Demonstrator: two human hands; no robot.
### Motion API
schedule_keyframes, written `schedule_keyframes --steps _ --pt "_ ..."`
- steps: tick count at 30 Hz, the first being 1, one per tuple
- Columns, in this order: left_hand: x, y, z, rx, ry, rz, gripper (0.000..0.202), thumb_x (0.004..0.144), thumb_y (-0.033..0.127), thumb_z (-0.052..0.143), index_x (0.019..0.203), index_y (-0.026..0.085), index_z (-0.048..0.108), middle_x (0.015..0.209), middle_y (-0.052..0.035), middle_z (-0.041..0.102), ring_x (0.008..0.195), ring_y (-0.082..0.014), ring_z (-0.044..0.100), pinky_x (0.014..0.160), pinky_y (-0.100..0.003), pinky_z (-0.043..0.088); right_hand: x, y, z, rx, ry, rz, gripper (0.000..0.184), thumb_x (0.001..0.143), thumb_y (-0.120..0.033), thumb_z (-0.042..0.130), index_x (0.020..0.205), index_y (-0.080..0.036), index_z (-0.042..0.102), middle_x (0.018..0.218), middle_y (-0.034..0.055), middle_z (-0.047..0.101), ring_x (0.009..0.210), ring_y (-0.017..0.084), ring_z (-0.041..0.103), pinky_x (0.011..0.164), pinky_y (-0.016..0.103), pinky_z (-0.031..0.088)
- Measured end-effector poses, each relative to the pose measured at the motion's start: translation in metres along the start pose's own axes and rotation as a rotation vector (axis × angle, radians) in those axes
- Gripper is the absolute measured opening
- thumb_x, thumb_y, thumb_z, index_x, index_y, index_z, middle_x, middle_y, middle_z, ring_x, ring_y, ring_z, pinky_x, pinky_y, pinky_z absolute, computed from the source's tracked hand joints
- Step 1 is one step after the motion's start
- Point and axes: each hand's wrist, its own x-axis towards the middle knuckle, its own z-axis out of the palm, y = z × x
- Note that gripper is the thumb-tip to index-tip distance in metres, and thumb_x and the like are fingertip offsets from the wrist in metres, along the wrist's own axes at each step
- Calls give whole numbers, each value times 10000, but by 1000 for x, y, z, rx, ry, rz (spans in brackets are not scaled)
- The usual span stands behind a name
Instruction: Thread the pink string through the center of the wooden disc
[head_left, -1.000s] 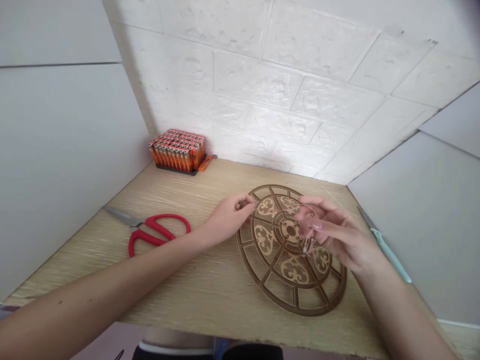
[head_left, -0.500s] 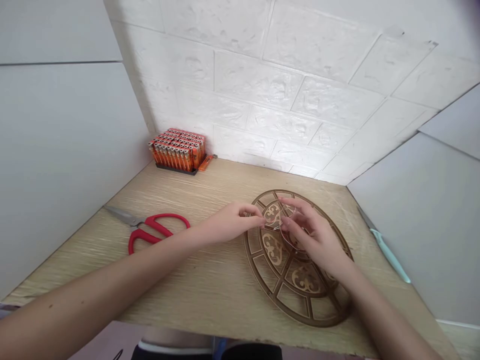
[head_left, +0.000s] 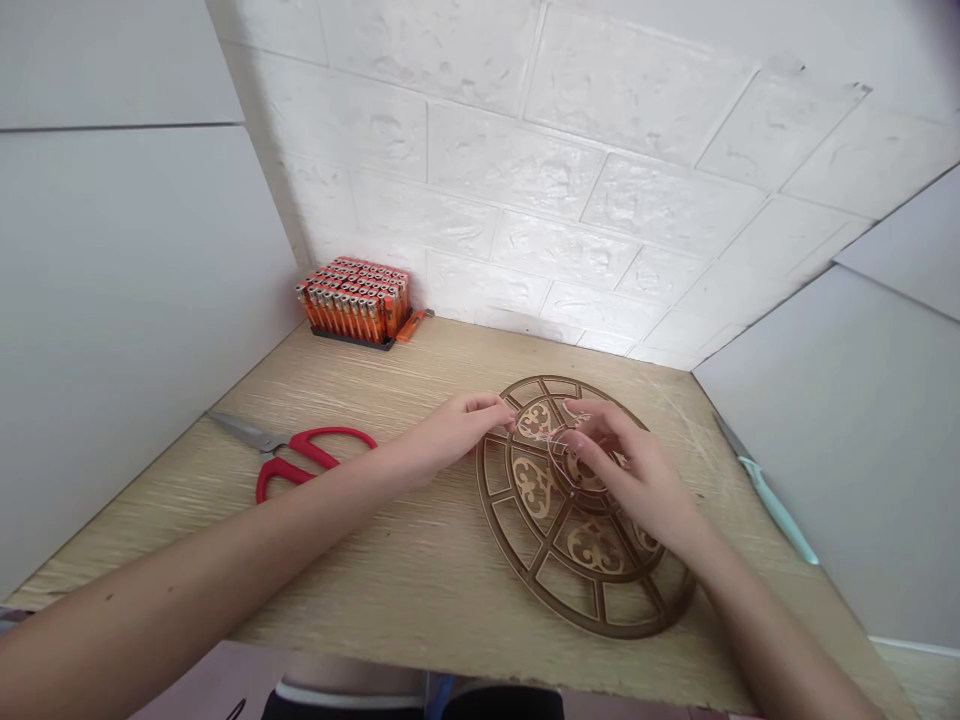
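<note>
From my seat at the feed, I have the brown openwork disc (head_left: 534, 488) on the right half of the counter (head_left: 420, 570), beneath and between both hands. It is round, so I read no true long axis; from this angle it shows as an oval running from far left to near right, its patterned cut-outs ringing the hub. My right hand (head_left: 634, 475) is over the disc's centre, thumb and fingers curled inward and pinching a thin strand (head_left: 561, 474). A loop of the strand sags below those fingers across the hub, while a short length points leftward to my left hand (head_left: 472, 422). There the thumb and forefinger are pressed together at the tips over the disc's far-left rim; whether they grip the strand's end is too fine for me to tell. Beside my left forearm, which covers part of the handles, red scissors (head_left: 274, 466) point their blades away to the left. A mint-handled knife (head_left: 780, 515) lies along the right panel (head_left: 847, 430), blade tip away from me. Orange lighters (head_left: 356, 300) stand in a tray near the back wall (head_left: 480, 170).
</note>
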Motion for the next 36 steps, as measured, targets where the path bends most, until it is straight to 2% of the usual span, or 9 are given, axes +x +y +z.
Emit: schedule_keyframes --steps 4,9,12,17,20,24,28,33,36 --pt "1 -2 0 10 16 8 313 803 469 512 844 173 608 931 39 606 887 -81 520 735 -181 323 1 1 0 112 -5 44 333 908 -470 521 1152 -244 526 726 -6 557 636 130 534 559 234 432" --pt "2 -2 0 25 28 30 333 806 480 501 840 165 603 922 26 599 881 -86 508 723 -181 307 2 -4 -7 205 -73 83 287 879 -450 574 1024 -203 592 672 -9 531 596 112 513 523 208 402" --pt "0 0 0 12 21 47 335 805 471 505 826 152 604 912 18 595 868 -83 503 729 -178 306 0 -9 -13 215 -87 85 278 885 -435 572 1043 -206 584 701 -7 560 603 111 534 526 204 410" --pt "-2 1 2 -18 27 37 336 807 470 501 832 147 593 907 16 594 848 -81 506 709 -171 310 -2 -11 -16 69 -90 -11 231 897 -417 559 919 -187 573 844 17 597 730 132 570 624 227 453" --pt "-1 0 2 -35 25 28 313 806 452 508 836 150 584 902 24 593 843 -73 508 700 -161 315 -2 -6 -13 -26 -73 -58 280 867 -448 597 946 -194 509 891 20 582 786 152 564 656 252 463" --pt "-1 0 2 -54 23 22 295 802 436 516 836 149 576 899 28 589 840 -69 510 698 -153 327 -2 2 -8 -326 -68 -191 333 838 -483 623 958 -205 485 977 28 562 845 181 542 715 310 457" --pt "-1 1 2 -65 18 30 307 802 443 512 829 144 574 889 21 587 826 -72 511 704 -156 338 -1 6 -5 -507 -50 -220 277 865 -411 605 1004 -216 465 1031 37 553 881 203 543 685 324 459" --pt "0 0 1 -31 24 42 319 798 449 499 846 146 584 912 10 592 850 -89 515 713 -165 342 -2 11 -4 -394 -25 -178 257 913 -279 507 1146 -228 412 1103 66 534 913 202 569 732 335 496" --pt "1 -2 1 57 64 82 327 802 442 477 812 133 584 872 1 585 827 -88 503 696 -166 335 -1 10 -3 -298 -10 -192 234 929 -243 451 1160 -227 424 1085 74 529 896 189 576 716 312 509"
